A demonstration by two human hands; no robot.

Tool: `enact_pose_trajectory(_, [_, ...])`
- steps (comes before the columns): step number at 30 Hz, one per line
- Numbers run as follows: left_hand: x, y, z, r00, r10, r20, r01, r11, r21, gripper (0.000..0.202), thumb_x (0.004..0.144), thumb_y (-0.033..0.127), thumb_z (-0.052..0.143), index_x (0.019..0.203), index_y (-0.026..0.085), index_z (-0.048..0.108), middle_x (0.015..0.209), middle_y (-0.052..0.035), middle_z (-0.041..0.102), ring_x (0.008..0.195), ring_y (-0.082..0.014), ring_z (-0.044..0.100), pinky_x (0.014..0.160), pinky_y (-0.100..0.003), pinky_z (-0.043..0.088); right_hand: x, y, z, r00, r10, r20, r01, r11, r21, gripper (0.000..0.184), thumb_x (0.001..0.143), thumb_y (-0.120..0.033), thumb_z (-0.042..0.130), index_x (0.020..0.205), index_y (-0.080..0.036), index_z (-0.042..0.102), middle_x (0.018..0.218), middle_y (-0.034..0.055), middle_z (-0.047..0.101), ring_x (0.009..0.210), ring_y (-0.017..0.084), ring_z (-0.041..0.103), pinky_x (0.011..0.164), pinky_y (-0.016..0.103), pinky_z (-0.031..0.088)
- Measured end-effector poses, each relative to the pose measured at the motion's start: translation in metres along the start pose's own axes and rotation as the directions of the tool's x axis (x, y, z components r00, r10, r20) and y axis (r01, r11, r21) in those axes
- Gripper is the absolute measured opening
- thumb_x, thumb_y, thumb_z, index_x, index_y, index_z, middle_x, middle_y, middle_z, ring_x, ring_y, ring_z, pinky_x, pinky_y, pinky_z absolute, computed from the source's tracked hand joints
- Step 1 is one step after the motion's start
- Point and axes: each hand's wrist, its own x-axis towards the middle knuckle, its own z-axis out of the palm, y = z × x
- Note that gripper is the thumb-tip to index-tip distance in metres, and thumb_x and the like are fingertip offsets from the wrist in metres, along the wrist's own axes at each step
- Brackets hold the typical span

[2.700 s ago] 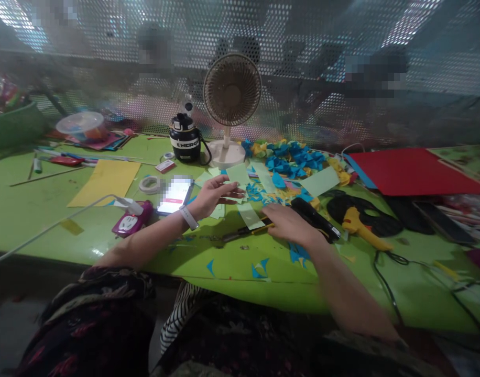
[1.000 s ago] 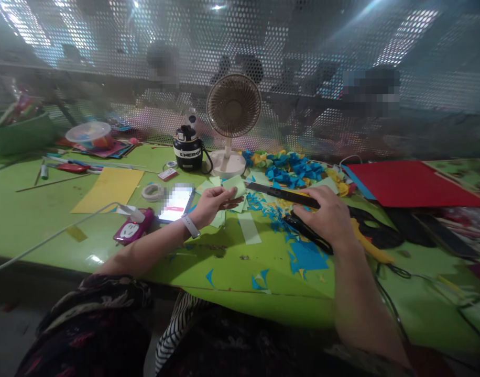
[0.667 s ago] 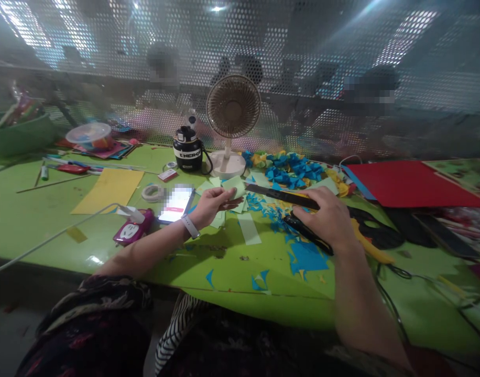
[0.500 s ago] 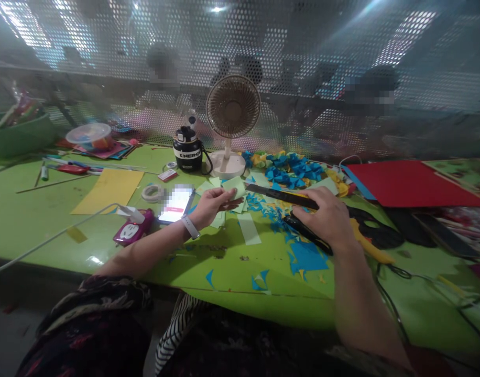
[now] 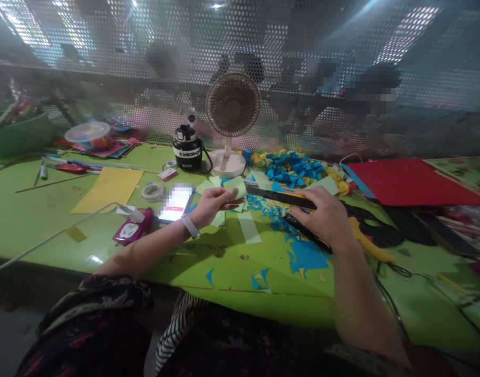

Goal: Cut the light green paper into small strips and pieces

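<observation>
Your left forearm [image 5: 145, 248] comes in from about 8 o'clock, ending in your left hand [image 5: 213, 201], which is turned on its side with the thumb uppermost and the fingers reaching toward 3 o'clock. Your right forearm [image 5: 361, 298] rises from about 5 o'clock to your right hand [image 5: 326, 217], arched back-up, its fingers [image 5: 303, 208] angled down toward 9 o'clock. Your hands are apart.

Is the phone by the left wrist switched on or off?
On: the phone beside the left hand shows a brightly lit screen, though its content is pixelated.
</observation>
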Motion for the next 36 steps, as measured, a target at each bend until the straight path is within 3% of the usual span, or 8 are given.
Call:
enact_pose_trajectory(10, [0.0,-0.003,-0.001,0.993,-0.017,0.116,0.016,1.0,0.009,0.049,0.063,0.045,0.088,0.059,0.016,0.048,0.059,0.0019,0.058,0.087,-0.0266,0.075,0.078,-0.035,0.059,0.0,0.002,0.002,0.994,-0.03,0.104,0.029,0.999,0.014,0.034,0.08,-0.032,0.06,0.111,-0.025,0.071,0.107,0.0071,0.07,0.1,0.029,0.067,0.085,0.041,0.054])
enact_pose_trajectory(13, [0.0,-0.005,-0.002,0.99,-0.027,0.137,0.028,1.0,-0.002,0.043,0.064,0.043,0.088,0.065,0.014,0.055,0.067,-0.0015,0.065,0.089,-0.0264,0.075,0.08,-0.037,0.058,0.0,0.002,0.003,0.992,-0.039,0.122,0.038,0.999,0.014,0.033,0.079,-0.033,0.06,0.109,-0.024,0.071,0.107,0.0078,0.069,0.101,0.03,0.067,0.085,0.042,0.054])
enact_pose_trajectory(19, [-0.001,-0.007,-0.001,0.993,-0.064,0.1,0.067,0.997,-0.026,0.044,0.062,0.04,0.09,0.066,0.013,0.055,0.083,-0.008,0.073,0.083,-0.025,0.075,0.078,-0.037,0.058,-0.001,0.001,0.009,0.99,-0.067,0.125,0.065,0.998,0.02,0.033,0.078,-0.031,0.059,0.109,-0.023,0.071,0.107,0.0083,0.069,0.102,0.029,0.067,0.088,0.042,0.054])
enact_pose_trajectory(27, [-0.001,-0.011,0.002,0.998,-0.033,0.055,0.034,0.999,-0.02,0.046,0.06,0.042,0.09,0.062,0.014,0.054,0.072,-0.0028,0.07,0.082,-0.0221,0.073,0.083,-0.038,0.057,-0.003,-0.002,0.013,0.991,-0.081,0.111,0.08,0.997,0.014,0.031,0.078,-0.031,0.059,0.106,-0.024,0.072,0.108,0.0082,0.069,0.102,0.029,0.067,0.091,0.043,0.054])
enact_pose_trajectory(36, [-0.003,-0.009,0.002,0.999,-0.048,0.005,0.048,0.998,-0.027,0.043,0.057,0.041,0.092,0.061,0.012,0.06,0.077,-0.0056,0.073,0.076,-0.0178,0.071,0.078,-0.034,0.059,-0.004,-0.005,0.013,0.99,-0.076,0.12,0.075,0.997,0.01,0.033,0.078,-0.03,0.06,0.108,-0.022,0.073,0.108,0.009,0.07,0.101,0.03,0.067,0.09,0.044,0.054])
